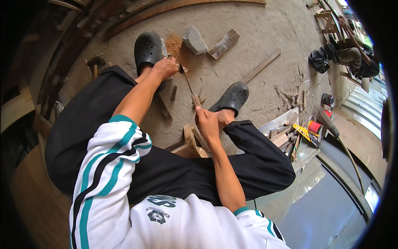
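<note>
Near the frame's centre, the left hand (165,68) is closed around one end of a thin stick (187,83). The right hand (206,121) pinches the stick's other end, just beside the black shoe (233,97) on the dusty floor (265,33).

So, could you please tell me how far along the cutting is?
Done: orange sawdust lies by the left hand, and short offcuts sit piled nearby. In hand: the right hand grips a thin blade while the left hand holds its far end. Left: the cut's depth is hidden.
</note>
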`<action>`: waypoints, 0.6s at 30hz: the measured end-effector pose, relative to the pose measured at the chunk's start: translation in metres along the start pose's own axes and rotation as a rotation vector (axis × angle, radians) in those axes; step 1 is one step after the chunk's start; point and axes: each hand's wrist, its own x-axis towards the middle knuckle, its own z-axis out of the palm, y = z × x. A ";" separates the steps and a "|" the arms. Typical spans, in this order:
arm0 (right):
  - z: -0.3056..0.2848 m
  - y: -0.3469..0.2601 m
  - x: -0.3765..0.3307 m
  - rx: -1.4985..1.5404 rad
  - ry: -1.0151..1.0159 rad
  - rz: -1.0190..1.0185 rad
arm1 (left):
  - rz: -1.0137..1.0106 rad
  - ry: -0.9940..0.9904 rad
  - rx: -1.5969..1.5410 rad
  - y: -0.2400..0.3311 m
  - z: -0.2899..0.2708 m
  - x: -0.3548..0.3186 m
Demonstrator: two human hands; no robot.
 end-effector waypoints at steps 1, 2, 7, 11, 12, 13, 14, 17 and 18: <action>0.001 -0.002 0.003 0.006 -0.006 0.015 | -0.005 0.017 -0.003 -0.003 0.002 -0.002; -0.006 -0.015 -0.016 -0.058 -0.026 0.007 | -0.017 0.027 -0.007 -0.006 0.006 -0.010; -0.034 -0.030 -0.074 -0.034 -0.051 0.132 | -0.008 -0.020 -0.014 -0.001 -0.010 -0.008; 0.002 -0.003 -0.001 -0.055 0.018 0.015 | 0.016 0.016 -0.020 0.005 -0.008 -0.001; 0.004 -0.004 -0.002 -0.043 0.012 0.025 | -0.001 0.037 -0.016 0.002 -0.006 -0.003; 0.006 -0.005 -0.005 -0.024 0.007 0.031 | 0.004 0.040 -0.002 -0.005 -0.005 -0.005; 0.000 -0.009 -0.020 -0.028 -0.013 0.027 | 0.007 0.033 0.003 -0.007 0.002 -0.010; -0.027 -0.023 -0.073 0.013 -0.027 0.094 | -0.029 0.048 0.000 -0.005 0.000 -0.011; -0.031 -0.023 -0.078 0.040 -0.031 0.110 | -0.050 0.054 -0.004 -0.004 -0.003 -0.011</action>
